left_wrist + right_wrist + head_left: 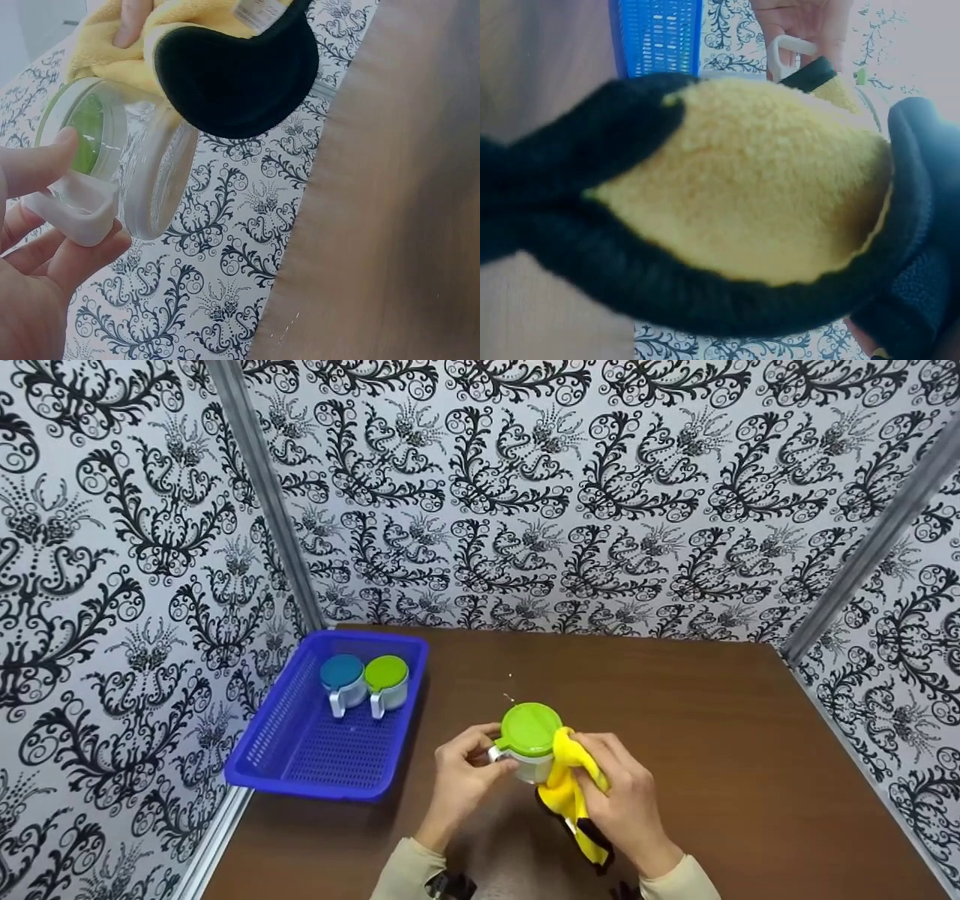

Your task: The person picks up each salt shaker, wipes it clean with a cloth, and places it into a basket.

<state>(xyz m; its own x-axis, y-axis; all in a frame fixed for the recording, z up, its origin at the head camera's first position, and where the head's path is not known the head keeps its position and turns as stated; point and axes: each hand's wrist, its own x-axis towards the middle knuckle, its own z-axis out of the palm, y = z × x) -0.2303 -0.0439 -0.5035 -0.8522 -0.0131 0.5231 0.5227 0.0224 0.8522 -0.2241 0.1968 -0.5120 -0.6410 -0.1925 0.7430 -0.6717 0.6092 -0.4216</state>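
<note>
A clear jar (533,767) with a green lid (531,727) and a white handle (79,214) is held up over the table. My left hand (466,769) grips it by the handle, thumb on one side and fingers curled on the other. In my right hand (624,795) is a yellow cloth with black edging (564,787), pinched between thumb and fingers and laid against the jar's right side. In the right wrist view the cloth (757,180) fills most of the picture and hides much of the jar.
A blue perforated basket (315,789) stands on the brown table (697,720) at the left. Inside are a blue-lidded jar (343,673) and a green-lidded jar (387,675), handles toward me. Patterned walls (525,510) enclose the table at the back and sides.
</note>
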